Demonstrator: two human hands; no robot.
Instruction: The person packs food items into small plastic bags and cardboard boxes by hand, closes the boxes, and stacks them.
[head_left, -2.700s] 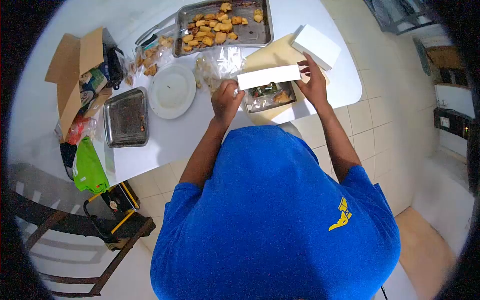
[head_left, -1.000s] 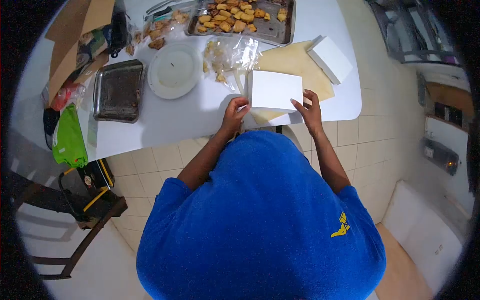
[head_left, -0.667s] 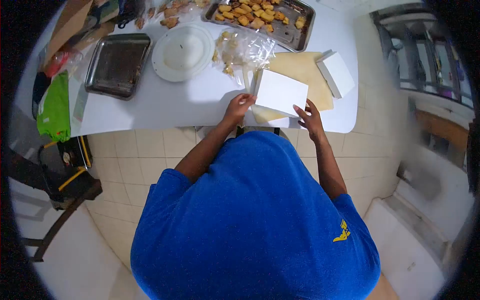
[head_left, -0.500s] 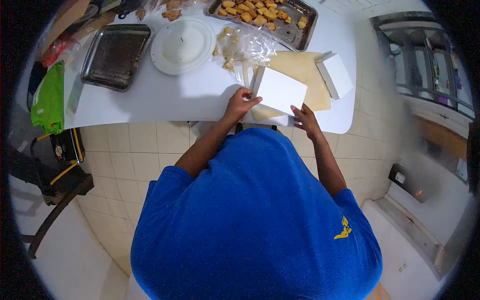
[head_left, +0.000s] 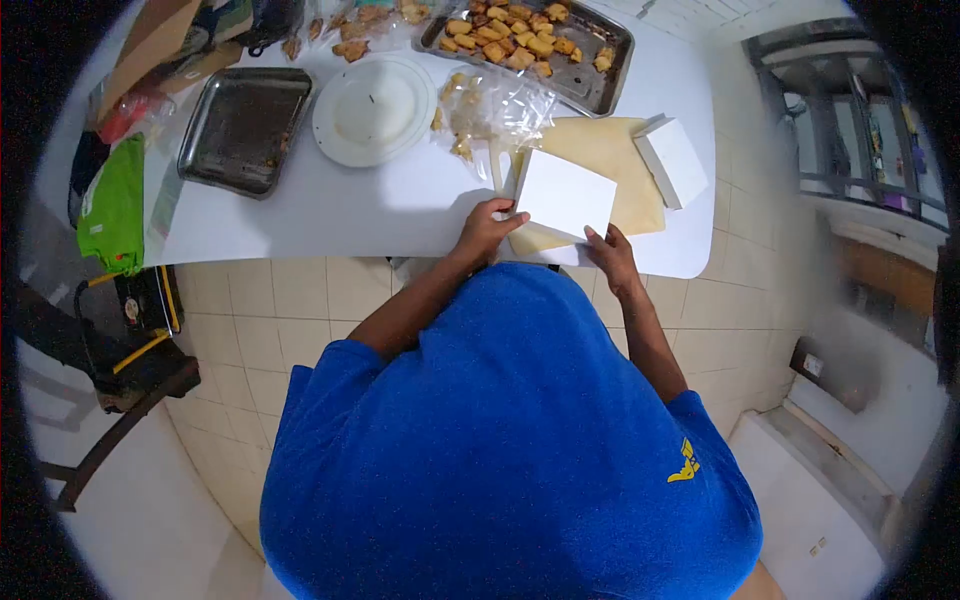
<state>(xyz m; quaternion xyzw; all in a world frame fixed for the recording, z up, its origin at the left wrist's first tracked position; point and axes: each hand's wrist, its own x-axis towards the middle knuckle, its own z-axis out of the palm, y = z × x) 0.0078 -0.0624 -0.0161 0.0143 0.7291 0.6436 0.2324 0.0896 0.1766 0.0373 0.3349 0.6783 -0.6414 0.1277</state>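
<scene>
A white box (head_left: 566,193) rests on the cutting board (head_left: 637,205) near the front of the table. On its left side is my left hand (head_left: 488,228), fingers bent against the edge with the thumb along the near corner. My right hand (head_left: 613,255) grips the near right corner between thumb and fingers. A second white box (head_left: 673,163) lies at the board's right edge. Just beyond the held box is a clear plastic bag (head_left: 500,105) with pale yellowish pieces in or beside it.
An oven tray (head_left: 592,85) with several browned food pieces stands at the back. A white round lid or plate (head_left: 375,110) and a dark metal tray (head_left: 240,135) lie to the left. A green bag (head_left: 112,205) hangs at the table's left end.
The view has shifted slightly, so the table sits a little lower in the picture. Both hands stay on the white box, which shows more of its near side.
</scene>
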